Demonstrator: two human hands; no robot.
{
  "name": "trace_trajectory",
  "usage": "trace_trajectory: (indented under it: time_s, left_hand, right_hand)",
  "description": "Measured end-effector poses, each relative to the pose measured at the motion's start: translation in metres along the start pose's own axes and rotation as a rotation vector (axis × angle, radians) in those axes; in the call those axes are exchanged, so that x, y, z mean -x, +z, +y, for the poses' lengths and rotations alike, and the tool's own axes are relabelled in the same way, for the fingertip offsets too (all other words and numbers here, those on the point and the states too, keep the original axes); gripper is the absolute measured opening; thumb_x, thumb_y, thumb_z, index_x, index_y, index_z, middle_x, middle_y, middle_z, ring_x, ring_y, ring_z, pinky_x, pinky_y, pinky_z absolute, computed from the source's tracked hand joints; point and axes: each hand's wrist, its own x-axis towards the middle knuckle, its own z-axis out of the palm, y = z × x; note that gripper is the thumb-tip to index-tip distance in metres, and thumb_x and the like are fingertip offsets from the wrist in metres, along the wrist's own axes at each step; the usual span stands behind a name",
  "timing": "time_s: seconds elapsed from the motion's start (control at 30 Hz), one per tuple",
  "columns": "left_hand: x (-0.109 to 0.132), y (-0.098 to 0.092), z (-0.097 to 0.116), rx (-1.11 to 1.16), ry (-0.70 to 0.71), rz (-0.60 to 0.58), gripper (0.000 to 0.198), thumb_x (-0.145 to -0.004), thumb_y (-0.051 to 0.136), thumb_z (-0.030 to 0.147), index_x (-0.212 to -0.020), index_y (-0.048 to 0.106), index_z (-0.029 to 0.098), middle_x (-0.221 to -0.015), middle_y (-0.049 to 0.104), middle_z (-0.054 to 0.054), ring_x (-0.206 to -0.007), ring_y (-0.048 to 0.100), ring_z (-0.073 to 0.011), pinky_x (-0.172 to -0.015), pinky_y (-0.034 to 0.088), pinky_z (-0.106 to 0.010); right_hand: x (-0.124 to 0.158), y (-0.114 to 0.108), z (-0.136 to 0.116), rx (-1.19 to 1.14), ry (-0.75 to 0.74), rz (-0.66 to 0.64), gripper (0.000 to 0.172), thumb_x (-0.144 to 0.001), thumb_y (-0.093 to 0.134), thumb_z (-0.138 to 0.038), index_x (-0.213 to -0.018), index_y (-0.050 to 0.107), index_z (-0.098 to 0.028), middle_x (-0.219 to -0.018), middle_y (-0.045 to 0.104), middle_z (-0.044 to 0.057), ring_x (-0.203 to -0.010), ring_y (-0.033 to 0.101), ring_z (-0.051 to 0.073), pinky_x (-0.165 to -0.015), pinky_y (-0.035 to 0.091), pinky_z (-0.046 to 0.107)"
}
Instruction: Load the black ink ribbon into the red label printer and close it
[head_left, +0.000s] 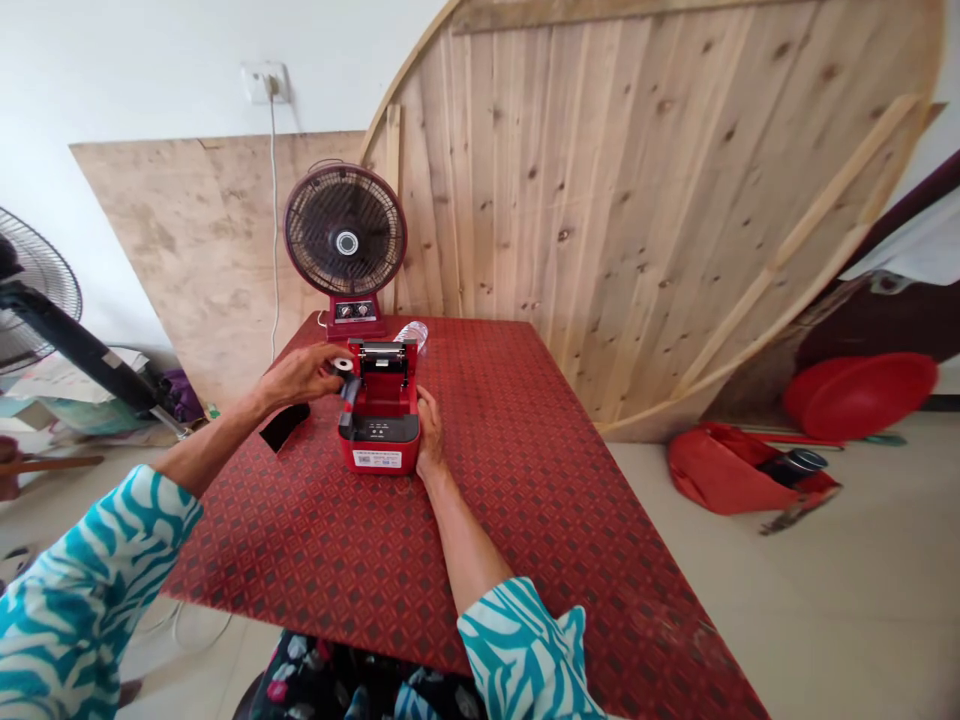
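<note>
A red label printer (380, 455) with a black front panel stands on the table, its lid raised at the back. The red inside of the printer is visible. My left hand (304, 375) pinches a small roll (343, 366) with a white round end, just left of the raised lid. A dark, translucent strip hangs below the roll at the printer's left edge; what it is made of I cannot tell. Against the printer's right side, my right hand (430, 430) grips the housing, thumb near the top edge and other fingers partly hidden.
The table (540, 480) has a red patterned cover. Behind the printer are a dark red fan (346, 240) and a clear plastic bottle (414, 334). A black flat piece (285, 428) lies to the left. A red bag (720, 470) rests on the floor at right.
</note>
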Motion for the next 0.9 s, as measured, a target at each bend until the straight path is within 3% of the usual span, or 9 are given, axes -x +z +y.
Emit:
trace_trajectory:
  time_s: [0.13,0.27,0.43,0.6,0.67,0.77,0.83,0.9]
  left_hand:
    - [-0.01,-0.005,-0.039,-0.18,-0.222,0.085,0.029,-0.068,0.065,0.017,-0.097,0.068,0.019,-0.085,0.07,-0.002,-0.078,0.065,-0.0194,-0.072,0.046,-0.026]
    - [-0.03,0.013,-0.07,-0.433,-0.344,-0.018,0.026,-0.072,0.067,0.026,-0.097,0.067,0.019,-0.089,0.072,-0.004,-0.086,0.066,-0.0226,-0.069,0.046,-0.026]
    - [-0.04,0.036,-0.086,-0.501,-0.41,-0.083,0.03,-0.072,0.068,0.026,-0.102,0.068,0.019,-0.103,0.073,-0.01,-0.101,0.066,-0.0298,-0.079,0.049,-0.033]
    - [-0.039,0.038,-0.094,-0.46,-0.418,-0.121,0.034,-0.072,0.071,0.031,-0.105,0.069,0.022,-0.105,0.074,-0.008,-0.104,0.067,-0.0284,-0.082,0.05,-0.031]
    - [-0.035,0.033,-0.103,-0.379,-0.392,-0.111,0.039,-0.073,0.071,0.035,-0.11,0.068,0.022,-0.107,0.074,-0.007,-0.104,0.067,-0.0255,-0.083,0.051,-0.029]
    - [-0.019,0.019,-0.125,0.01,-0.342,0.064,0.047,-0.076,0.067,0.044,-0.116,0.065,0.018,-0.113,0.073,-0.008,-0.106,0.066,-0.0239,-0.088,0.052,-0.032]
    - [0.0,0.01,-0.141,0.303,-0.346,0.19,0.052,-0.071,0.068,0.045,-0.115,0.064,0.017,-0.115,0.072,-0.01,-0.108,0.066,-0.0249,-0.092,0.051,-0.036]
    - [0.021,0.005,-0.152,0.459,-0.399,0.178,0.056,-0.06,0.074,0.039,-0.111,0.064,0.017,-0.113,0.073,-0.01,-0.108,0.066,-0.0271,-0.092,0.051,-0.04]
  right_hand:
    - [0.001,-0.001,-0.004,0.024,0.013,0.008,0.045,-0.086,0.05,-0.051,-0.121,0.062,-0.025,-0.13,0.062,0.005,-0.124,0.053,0.021,-0.107,0.039,0.038]
    - [0.001,-0.001,-0.007,0.035,0.031,0.014,0.047,-0.085,0.05,-0.052,-0.122,0.062,-0.026,-0.133,0.061,0.005,-0.126,0.052,0.022,-0.109,0.037,0.039]
    - [0.002,-0.002,-0.007,0.044,0.041,0.015,0.046,-0.084,0.051,-0.053,-0.12,0.063,-0.026,-0.131,0.062,0.004,-0.125,0.052,0.022,-0.109,0.037,0.039]
    - [0.002,-0.002,-0.009,0.023,0.056,0.02,0.046,-0.083,0.052,-0.052,-0.12,0.062,-0.026,-0.131,0.061,0.005,-0.125,0.052,0.022,-0.108,0.037,0.04]
    - [0.002,-0.001,-0.009,0.013,0.061,0.015,0.046,-0.083,0.052,-0.052,-0.12,0.062,-0.026,-0.131,0.061,0.005,-0.124,0.053,0.022,-0.108,0.038,0.04]
    - [0.002,-0.001,-0.01,0.006,0.075,0.015,0.046,-0.083,0.052,-0.052,-0.119,0.062,-0.025,-0.13,0.062,0.005,-0.122,0.054,0.022,-0.108,0.038,0.04]
    - [0.002,-0.001,-0.01,0.006,0.071,0.024,0.046,-0.082,0.053,-0.052,-0.118,0.063,-0.024,-0.129,0.063,0.005,-0.122,0.055,0.022,-0.108,0.037,0.04]
    - [0.003,0.0,-0.011,-0.005,0.07,0.039,0.048,-0.081,0.053,-0.053,-0.117,0.063,-0.023,-0.128,0.064,0.006,-0.12,0.056,0.022,-0.105,0.039,0.039]
